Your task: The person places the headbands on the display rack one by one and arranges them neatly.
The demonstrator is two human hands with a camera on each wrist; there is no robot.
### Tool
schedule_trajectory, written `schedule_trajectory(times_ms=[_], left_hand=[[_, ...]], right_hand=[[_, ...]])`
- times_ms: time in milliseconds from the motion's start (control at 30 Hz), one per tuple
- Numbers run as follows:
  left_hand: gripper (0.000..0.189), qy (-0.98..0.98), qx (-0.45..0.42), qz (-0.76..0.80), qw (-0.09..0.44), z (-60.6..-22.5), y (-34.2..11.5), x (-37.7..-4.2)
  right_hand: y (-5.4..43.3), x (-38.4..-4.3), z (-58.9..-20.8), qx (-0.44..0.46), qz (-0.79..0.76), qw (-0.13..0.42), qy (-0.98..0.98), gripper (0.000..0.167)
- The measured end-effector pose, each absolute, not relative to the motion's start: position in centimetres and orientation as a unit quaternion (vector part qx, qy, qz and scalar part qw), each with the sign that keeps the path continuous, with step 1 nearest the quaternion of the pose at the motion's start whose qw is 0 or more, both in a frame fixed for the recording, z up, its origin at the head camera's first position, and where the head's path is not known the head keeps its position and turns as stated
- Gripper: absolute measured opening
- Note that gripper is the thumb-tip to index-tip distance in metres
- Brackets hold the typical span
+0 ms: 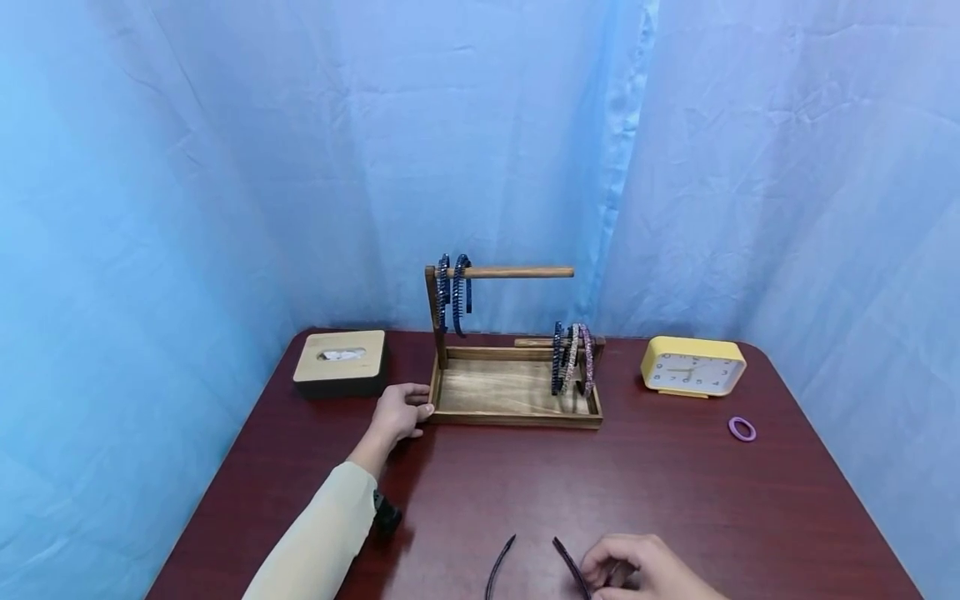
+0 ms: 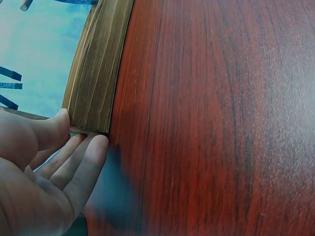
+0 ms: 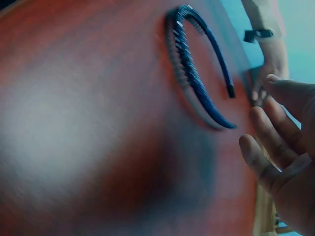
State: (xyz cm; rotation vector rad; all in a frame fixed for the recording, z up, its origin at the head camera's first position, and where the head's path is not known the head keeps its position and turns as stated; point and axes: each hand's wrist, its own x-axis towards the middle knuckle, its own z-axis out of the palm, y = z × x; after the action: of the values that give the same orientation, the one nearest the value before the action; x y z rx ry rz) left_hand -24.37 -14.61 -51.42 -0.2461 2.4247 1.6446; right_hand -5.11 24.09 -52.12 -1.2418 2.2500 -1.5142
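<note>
My left hand (image 1: pixel 397 411) grips the near left corner of a wooden headband stand (image 1: pixel 517 420), thumb at the tray's rim and fingers against its outer side. A dark blue headband (image 3: pixel 189 61) lies on the table, its two ends pointing toward the stand. Close beside that headband is my right hand (image 1: pixel 637 568), its fingers (image 3: pixel 253 152) apart and loosely bent, with nothing between them. Two dark blue headbands (image 1: pixel 460 300) hang at the left of the stand's upper bar. On the lower bar, at the right, hang a dark one (image 1: pixel 557 358), a pale pink one (image 1: pixel 572 354) and a purple one (image 1: pixel 588 358).
A tissue box (image 1: pixel 350 342) with a light wood top stands left of the stand. To the right is a yellow alarm clock (image 1: pixel 693 367), with a small purple ring (image 1: pixel 742 429) in front of it. Blue curtains (image 1: pixel 480 125) surround the dark red table (image 1: pixel 675 483).
</note>
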Motion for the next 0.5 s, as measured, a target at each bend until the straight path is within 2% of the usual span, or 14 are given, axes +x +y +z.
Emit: schedule_trajectory(times_ms=[500], left_hand=[[0.042, 0.822, -0.081, 0.555, 0.096, -51.3, -14.5, -24.1]], right_hand=[[23.2, -4.3, -56.2, -0.485, -0.437, 0.004, 0.758, 0.032]])
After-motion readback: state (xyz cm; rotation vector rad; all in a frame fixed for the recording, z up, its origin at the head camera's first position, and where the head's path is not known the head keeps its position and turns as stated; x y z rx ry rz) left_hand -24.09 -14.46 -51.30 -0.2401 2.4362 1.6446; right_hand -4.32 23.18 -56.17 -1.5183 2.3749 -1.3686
